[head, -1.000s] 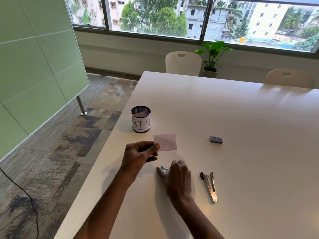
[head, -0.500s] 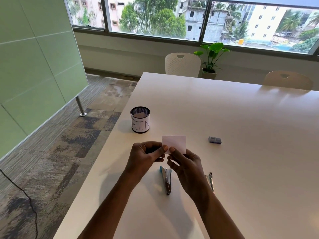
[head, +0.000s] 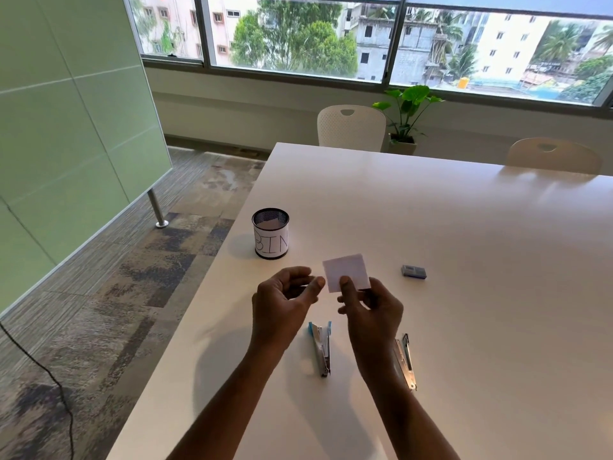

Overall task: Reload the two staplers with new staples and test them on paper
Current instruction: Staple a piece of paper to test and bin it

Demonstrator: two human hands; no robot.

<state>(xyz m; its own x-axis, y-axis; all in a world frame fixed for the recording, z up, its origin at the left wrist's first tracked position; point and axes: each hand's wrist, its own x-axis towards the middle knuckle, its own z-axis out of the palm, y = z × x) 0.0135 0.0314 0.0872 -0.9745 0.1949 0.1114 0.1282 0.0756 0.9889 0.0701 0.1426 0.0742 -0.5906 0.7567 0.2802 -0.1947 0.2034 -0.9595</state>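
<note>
My right hand (head: 368,307) pinches a small white paper slip (head: 346,271) by its lower edge, holding it above the white table (head: 464,227). My left hand (head: 285,298) hovers just left of the slip with loosely curled fingers, no longer touching it. Below the hands a blue-and-metal stapler (head: 321,346) lies on the table, pointing toward me. A second, metal stapler (head: 406,360) lies to its right, partly hidden by my right wrist. A small grey staple box (head: 413,271) sits to the right of the slip.
A black mesh cup labelled BIN (head: 270,234), with paper inside, stands near the table's left edge. Two white chairs (head: 351,127) and a potted plant (head: 406,117) stand beyond the far edge. A green partition (head: 66,111) is at the left.
My right hand rose from the blue stapler on the table and took the paper slip. My left hand let go of the slip and drew slightly left.
</note>
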